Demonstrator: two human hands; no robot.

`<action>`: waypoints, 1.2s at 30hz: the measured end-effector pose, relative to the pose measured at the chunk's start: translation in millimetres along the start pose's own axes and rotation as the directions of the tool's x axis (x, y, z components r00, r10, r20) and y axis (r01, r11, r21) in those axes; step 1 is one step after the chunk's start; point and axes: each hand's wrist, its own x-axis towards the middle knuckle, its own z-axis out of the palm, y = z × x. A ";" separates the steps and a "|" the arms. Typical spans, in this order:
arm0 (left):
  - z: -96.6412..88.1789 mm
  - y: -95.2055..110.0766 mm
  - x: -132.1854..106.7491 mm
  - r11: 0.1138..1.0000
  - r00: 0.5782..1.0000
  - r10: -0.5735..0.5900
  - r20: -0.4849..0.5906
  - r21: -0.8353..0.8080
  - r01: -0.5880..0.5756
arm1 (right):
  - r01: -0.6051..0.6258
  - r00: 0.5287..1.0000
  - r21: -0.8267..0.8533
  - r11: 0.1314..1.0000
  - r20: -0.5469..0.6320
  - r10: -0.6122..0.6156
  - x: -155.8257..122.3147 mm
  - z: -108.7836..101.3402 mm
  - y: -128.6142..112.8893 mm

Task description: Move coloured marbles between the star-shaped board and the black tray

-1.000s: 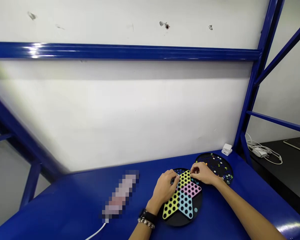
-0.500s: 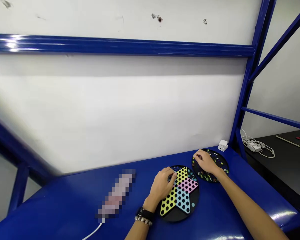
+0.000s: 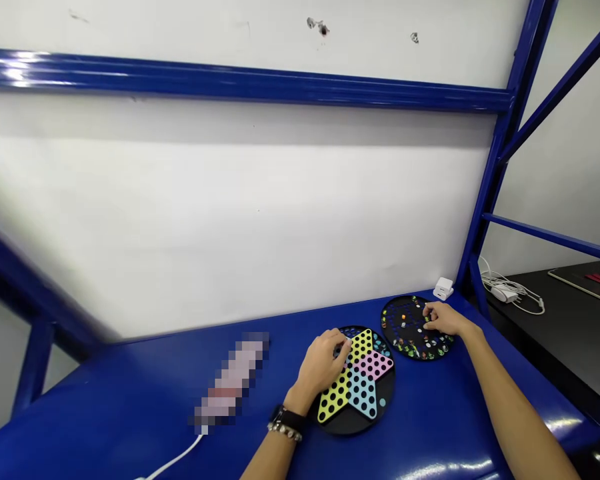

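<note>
Yellow, pink and pale blue plastic makes up a star-shaped Chinese checkers board (image 3: 364,387), dotted with round holes and set in a round black base (image 3: 351,427) toward the right of a glossy blue table (image 3: 155,400). The person's left hand (image 3: 323,363), wearing a black watch (image 3: 287,419) and a beaded bracelet (image 3: 285,433), stays at the star's left side, fingers curled; whether it pinches anything cannot be told. Blue-green pieces (image 3: 381,345) show in the base beside the star's top point, and one pale blue disc (image 3: 383,403) lies near the lower right. Just beyond, up and to the right, sits a second round black tray (image 3: 411,333), strewn with small multicoloured pieces (image 3: 413,350). The change is in the right hand (image 3: 443,319): a second ago it was at the star's tip, then over the tray's left part, and now it is at the tray's right side, uncovering the scattered pieces. Its fingers bend toward the thumb; a held piece cannot be made out. So the right hand is busy among loose pieces while the left keeps to the board. Farther out are a white charger block (image 3: 443,288), a pixelated object (image 3: 235,380) with a white cable (image 3: 177,458), and a white wall (image 3: 260,213) crossed by a blue beam (image 3: 255,83).
</note>
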 end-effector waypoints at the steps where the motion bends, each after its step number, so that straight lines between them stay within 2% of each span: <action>1: -0.3 0.1 -0.3 1.000 1.000 -0.001 0.000 0.000 0.001 | 0.024 1.000 0.020 1.000 0.001 -0.024 1.4 3.4 -3.6; 5: -1.0 0.0 -0.8 1.000 1.000 -0.008 0.005 0.006 0.008 | 0.101 0.995 0.093 0.990 -0.024 -0.100 5.3 13.9 -17.5; 8: -0.9 -0.4 -0.7 1.000 1.000 -0.007 0.008 0.011 0.007 | 0.165 0.985 0.334 0.928 -0.102 -0.139 5.1 18.2 -31.2; 10: -0.8 -0.6 -0.8 1.000 1.000 -0.003 0.008 0.009 0.003 | 0.204 0.975 0.563 0.801 -0.190 -0.114 4.4 19.8 -42.7; 12: -0.8 -0.7 -0.9 1.000 1.000 0.002 0.003 0.002 -0.002 | 0.222 0.970 0.763 0.607 -0.239 -0.053 4.3 20.8 -53.7; 15: -0.9 -0.7 -1.2 1.000 1.000 0.006 -0.003 -0.003 -0.006 | 0.180 0.981 0.930 0.322 -0.193 0.009 6.8 22.7 -63.5; 16: -0.8 -0.8 -1.3 1.000 1.000 0.006 -0.003 -0.001 -0.006 | 0.156 0.986 0.950 0.272 -0.167 0.018 8.4 24.0 -64.5; 17: -0.6 -1.0 -1.3 1.000 1.000 0.004 -0.001 0.002 -0.004 | 0.129 0.990 0.956 0.262 -0.141 0.028 10.4 25.6 -64.9; 18: -0.3 -1.3 -1.4 1.000 1.000 0.002 0.001 0.006 -0.002 | 0.104 0.992 0.951 0.291 -0.121 0.041 12.5 27.7 -65.0; 19: 0.2 -1.6 -1.4 1.000 1.000 0.000 0.001 0.010 0.000 | 0.087 0.992 0.929 0.359 -0.114 0.055 14.7 30.1 -65.4; 21: 1.1 -2.1 -1.4 1.000 1.000 -0.004 0.003 0.018 0.004 | 0.097 0.984 0.798 0.594 -0.167 0.063 18.3 35.8 -68.5; 23: 1.8 -2.3 -1.6 1.000 1.000 -0.006 0.005 0.023 0.006 | 0.145 0.959 0.501 0.853 -0.285 0.004 20.1 42.0 -75.8; 24: 1.9 -2.1 -1.8 1.000 1.000 -0.009 0.007 0.026 0.009 | 0.153 0.945 0.317 0.936 -0.325 -0.045 20.1 45.1 -80.8; 25: 1.9 -1.9 -1.9 1.000 1.000 -0.013 0.008 0.028 0.013 | 0.146 0.939 0.144 0.979 -0.333 -0.091 19.7 48.1 -86.1; 27: 1.4 -1.2 -2.3 0.999 1.000 -0.022 0.008 0.030 0.022 | 0.110 0.953 -0.110 0.988 -0.271 -0.136 18.1 53.5 -96.1; 29: 0.6 -0.4 -2.5 0.999 1.000 -0.024 0.006 0.022 0.024 | 0.095 0.972 -0.254 0.963 -0.186 -0.145 16.5 57.4 -102.7; 32: -0.2 0.4 -2.2 1.000 1.000 -0.016 0.005 0.002 0.016 | 0.122 0.977 -0.384 0.915 -0.118 -0.180 15.6 59.8 -104.7; 36: 0.0 0.6 -1.6 1.000 1.000 -0.019 0.003 -0.001 0.019 | 0.131 0.975 -0.472 0.872 -0.095 -0.199 16.5 59.8 -101.3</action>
